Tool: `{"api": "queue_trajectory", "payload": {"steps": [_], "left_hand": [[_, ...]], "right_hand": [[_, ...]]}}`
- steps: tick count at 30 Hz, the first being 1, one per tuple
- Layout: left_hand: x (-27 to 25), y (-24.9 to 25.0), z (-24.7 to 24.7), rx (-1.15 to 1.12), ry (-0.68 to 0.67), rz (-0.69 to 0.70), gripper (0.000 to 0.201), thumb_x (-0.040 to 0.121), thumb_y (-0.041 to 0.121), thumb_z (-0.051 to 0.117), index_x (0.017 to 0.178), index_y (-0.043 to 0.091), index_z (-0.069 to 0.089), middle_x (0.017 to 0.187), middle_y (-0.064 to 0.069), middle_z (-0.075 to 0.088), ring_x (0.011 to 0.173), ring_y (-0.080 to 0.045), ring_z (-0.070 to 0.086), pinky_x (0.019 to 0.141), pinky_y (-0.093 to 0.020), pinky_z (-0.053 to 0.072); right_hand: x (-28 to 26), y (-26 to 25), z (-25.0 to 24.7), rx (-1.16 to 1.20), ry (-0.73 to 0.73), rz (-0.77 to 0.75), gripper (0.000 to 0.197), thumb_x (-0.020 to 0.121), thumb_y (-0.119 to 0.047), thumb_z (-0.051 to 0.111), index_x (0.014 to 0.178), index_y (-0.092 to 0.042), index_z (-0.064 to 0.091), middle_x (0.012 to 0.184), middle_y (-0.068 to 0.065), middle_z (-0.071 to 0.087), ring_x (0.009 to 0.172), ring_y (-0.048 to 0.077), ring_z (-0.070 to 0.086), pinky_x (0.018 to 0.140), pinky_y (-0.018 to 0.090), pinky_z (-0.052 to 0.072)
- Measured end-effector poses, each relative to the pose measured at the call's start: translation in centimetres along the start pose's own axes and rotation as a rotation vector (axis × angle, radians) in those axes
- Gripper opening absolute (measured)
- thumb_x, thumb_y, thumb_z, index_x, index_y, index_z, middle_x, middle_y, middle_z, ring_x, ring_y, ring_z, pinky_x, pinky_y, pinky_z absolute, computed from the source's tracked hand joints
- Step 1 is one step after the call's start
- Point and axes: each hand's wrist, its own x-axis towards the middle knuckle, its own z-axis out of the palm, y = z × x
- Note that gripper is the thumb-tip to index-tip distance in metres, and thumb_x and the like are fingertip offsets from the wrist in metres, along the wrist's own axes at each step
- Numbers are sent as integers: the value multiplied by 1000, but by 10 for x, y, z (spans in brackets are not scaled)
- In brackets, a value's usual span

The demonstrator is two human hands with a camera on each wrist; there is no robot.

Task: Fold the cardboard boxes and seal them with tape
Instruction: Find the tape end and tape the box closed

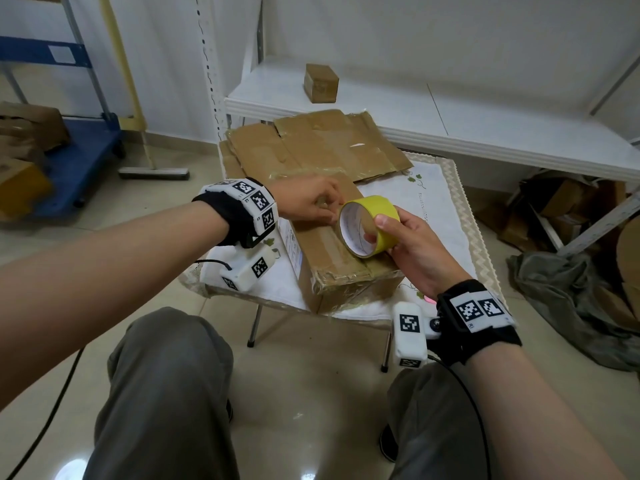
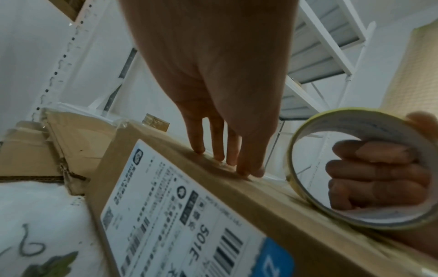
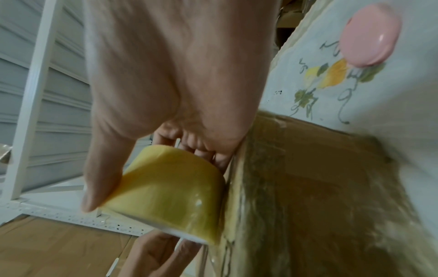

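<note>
Right hand grips the yellow tape roll at the centre of the head view, fingers hooked through the core and thumb pressed on the outer face, so it is closed around the roll. The roll stands on edge on top of the closed cardboard box, its lower rim touching the box top; the left wrist view shows that contact plainly. Left hand lies just to the upper left of the roll, fingers straight and pressed down flat on the box top, apparently pinning the free end of the tape, though the clear strip itself is too faint to make out.

The box's long axis runs from the upper centre of the frame down toward the lower right, and the roll sits about midway along it, on the near side of the left hand. So any pull of tape would likely run along that axis toward the lower right, away from the pinning fingers, with the right hand nearer the untaped stretch.

The box rests on a cloth-covered counter, with flattened cardboard behind it at upper centre, and a white shelf beyond that carrying a small box.
</note>
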Motion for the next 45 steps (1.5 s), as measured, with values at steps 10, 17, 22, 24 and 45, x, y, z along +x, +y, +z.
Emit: {"api": "queue_trajectory", "payload": {"steps": [10,17,22,24,45], "left_hand": [[0,11,-6,-63,11,-17,20,85,26,77,100,19,66,92,16,43,78,3,43,62,-1,31],[-2,17,-2,-46,-6,-23,23,88,27,74,110,21,75,114,1,51,93,-7,43,74,-22,30],[-8,19,5,-52,-1,24,16,90,21,71,105,17,78,118,-6,55,103,-16,50,92,-36,41],[-11,20,8,-4,10,53,15,92,22,69,102,16,78,115,-7,54,107,-21,50,97,-41,40],[-14,27,14,-192,34,-39,18,86,19,76,103,15,78,121,-4,56,106,-19,52,92,-31,42]], "right_hand": [[0,2,0,4,3,-18,26,87,-20,64,109,-6,65,89,3,67,74,12,62,69,25,53],[-3,2,-2,16,14,-33,11,94,-13,56,101,-9,64,76,-8,68,65,6,61,63,19,51],[-3,1,-2,28,9,-34,12,100,-9,50,95,-12,60,71,-10,66,60,5,60,61,19,49],[-4,0,-2,49,12,-43,13,100,-10,49,92,-12,59,71,-10,66,61,6,59,61,20,49],[-4,-1,6,-102,35,5,43,85,-44,63,70,-4,68,61,8,65,80,32,58,77,33,54]]}}
